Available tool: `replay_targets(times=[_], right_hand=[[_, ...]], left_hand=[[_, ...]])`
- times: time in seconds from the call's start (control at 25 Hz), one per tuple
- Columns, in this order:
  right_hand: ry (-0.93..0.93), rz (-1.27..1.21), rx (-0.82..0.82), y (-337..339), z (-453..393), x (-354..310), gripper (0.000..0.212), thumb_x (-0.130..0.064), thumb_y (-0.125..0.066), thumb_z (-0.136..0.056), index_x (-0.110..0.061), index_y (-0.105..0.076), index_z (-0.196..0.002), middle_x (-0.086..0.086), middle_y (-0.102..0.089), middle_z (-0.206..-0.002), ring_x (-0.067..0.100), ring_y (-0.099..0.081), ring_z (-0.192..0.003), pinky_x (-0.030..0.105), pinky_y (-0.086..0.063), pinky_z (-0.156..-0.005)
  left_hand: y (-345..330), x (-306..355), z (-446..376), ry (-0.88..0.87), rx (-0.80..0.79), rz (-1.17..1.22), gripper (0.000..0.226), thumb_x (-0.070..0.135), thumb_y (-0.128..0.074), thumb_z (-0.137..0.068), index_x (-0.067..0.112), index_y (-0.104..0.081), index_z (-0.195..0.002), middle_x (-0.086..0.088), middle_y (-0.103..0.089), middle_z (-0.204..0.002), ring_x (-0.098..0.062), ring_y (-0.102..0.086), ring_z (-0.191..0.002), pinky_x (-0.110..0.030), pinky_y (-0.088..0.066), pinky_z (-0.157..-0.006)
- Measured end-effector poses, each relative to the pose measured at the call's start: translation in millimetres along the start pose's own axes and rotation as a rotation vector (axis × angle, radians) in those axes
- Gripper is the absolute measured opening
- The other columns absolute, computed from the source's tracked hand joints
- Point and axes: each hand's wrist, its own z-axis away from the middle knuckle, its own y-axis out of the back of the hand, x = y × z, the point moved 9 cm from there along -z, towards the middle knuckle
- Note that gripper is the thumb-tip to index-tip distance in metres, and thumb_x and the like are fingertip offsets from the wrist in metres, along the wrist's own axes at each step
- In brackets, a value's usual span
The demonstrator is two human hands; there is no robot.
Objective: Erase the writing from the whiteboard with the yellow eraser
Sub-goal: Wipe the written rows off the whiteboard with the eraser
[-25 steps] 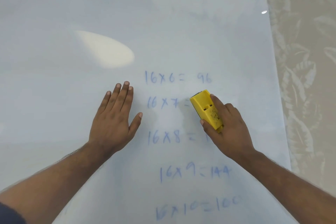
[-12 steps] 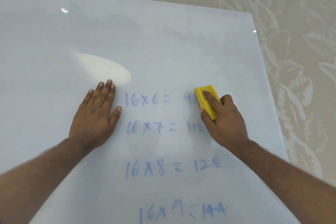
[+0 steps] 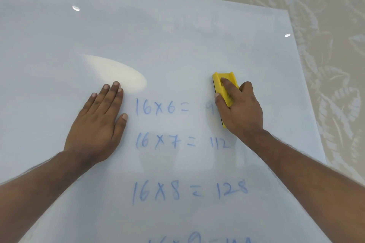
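Beige surface with pale leaf pattern [image 3: 325, 25] at top and right; bright overhead light glare.

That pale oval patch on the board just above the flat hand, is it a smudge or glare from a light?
Head view: the pale oval patch on the glossy white whiteboard looks like glare from an overhead light, with two small bright glints nearby; the blue handwritten sums stay readable, though faint; the bottom row is cut off by the frame edge.

Head camera looks steeply down, close over the whiteboard [image 3: 177, 35].
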Motion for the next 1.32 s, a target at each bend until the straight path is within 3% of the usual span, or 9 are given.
replay_targets(times=[0.28, 0.76, 1.0, 1.16, 1.32], right_hand=[[0.006, 0.015, 0.1, -3, 19, -2, 0.044, -0.054, -0.045, -0.087, -0.036, -0.055, -0.127, -0.004, -0.033, -0.094, 0.02, -0.045, -0.067, 0.027, -0.036, -0.059], [0.009, 0.06, 0.053, -16, 13, -37, 0.042, -0.05, -0.046, -0.091, -0.036, -0.053, -0.13, -0.004, -0.031, -0.096, 0.02, -0.044, -0.069, 0.028, -0.035, -0.063], [-0.012, 0.07, 0.022, -17, 38, -38, 0.044, -0.051, -0.046, -0.092, -0.036, -0.051, -0.133, -0.004, -0.032, -0.096, 0.02, -0.046, -0.069, 0.03, -0.041, -0.062], [-0.087, 0.022, 0.044, -28, 20, -72, 0.044, -0.043, -0.053, -0.094, -0.03, -0.052, -0.136, 0.004, -0.038, -0.103, 0.029, -0.055, -0.084, 0.036, -0.048, -0.073], [0.074, 0.021, -0.047, -46, 41, -117, 0.045, -0.046, -0.05, -0.093, -0.035, -0.049, -0.136, -0.003, -0.033, -0.098, 0.021, -0.049, -0.075, 0.029, -0.041, -0.064]], left_hand=[[-2, 0, 5, 0.014, -0.01, -0.008, 0.066, 0.042, -0.016, -0.103, 0.009, -0.013, -0.16, 0.0, -0.006, -0.17, -0.014, -0.004, -0.157, -0.036, -0.004, -0.128], [1, 2, 5, -0.005, -0.007, 0.018, 0.065, 0.037, -0.022, -0.103, 0.005, -0.017, -0.159, -0.008, -0.012, -0.169, -0.023, -0.011, -0.157, -0.042, -0.01, -0.128], [1, 5, 9, -0.044, 0.005, 0.018, 0.064, 0.036, -0.024, -0.103, 0.003, -0.018, -0.158, -0.01, -0.013, -0.168, -0.024, -0.012, -0.157, -0.042, -0.01, -0.128], [1, 7, 14, -0.049, 0.027, 0.044, 0.063, 0.034, -0.024, -0.104, 0.002, -0.02, -0.158, -0.011, -0.016, -0.168, -0.025, -0.016, -0.156, -0.043, -0.013, -0.127], [2, 6, 19, -0.065, 0.038, 0.055, 0.062, 0.034, -0.027, -0.103, 0.002, -0.023, -0.157, -0.012, -0.017, -0.167, -0.026, -0.019, -0.155, -0.044, -0.016, -0.126]])
